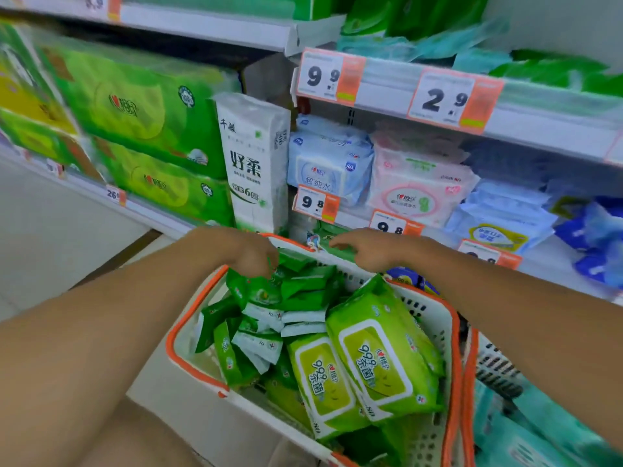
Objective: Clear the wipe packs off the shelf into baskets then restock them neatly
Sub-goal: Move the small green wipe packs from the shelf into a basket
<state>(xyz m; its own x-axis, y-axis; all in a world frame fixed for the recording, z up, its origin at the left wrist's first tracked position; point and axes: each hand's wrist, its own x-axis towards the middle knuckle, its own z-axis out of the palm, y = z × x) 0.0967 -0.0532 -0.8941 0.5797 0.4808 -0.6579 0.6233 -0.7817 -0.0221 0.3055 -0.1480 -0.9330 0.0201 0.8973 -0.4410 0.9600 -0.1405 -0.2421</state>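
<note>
A white basket with an orange rim (188, 362) sits in front of me, filled with several small dark green wipe packs (303, 284) and two large lime green wipe packs (381, 362). My left hand (253, 254) reaches down into the far end of the basket and grips a small green pack (256, 291). My right hand (367, 247) stretches over the basket's far rim toward green packs (328, 235) lying on the low shelf, fingers extended and touching them. Blue and pink wipe packs (418, 187) stand on the shelf above.
A second orange-rimmed basket (495, 362) with teal packs stands at the right. Tall white tissue pack (256, 166) and big green tissue bales (135, 106) fill the shelf on the left. Price tags (445, 99) line the shelf edges. Pale floor lies at the left.
</note>
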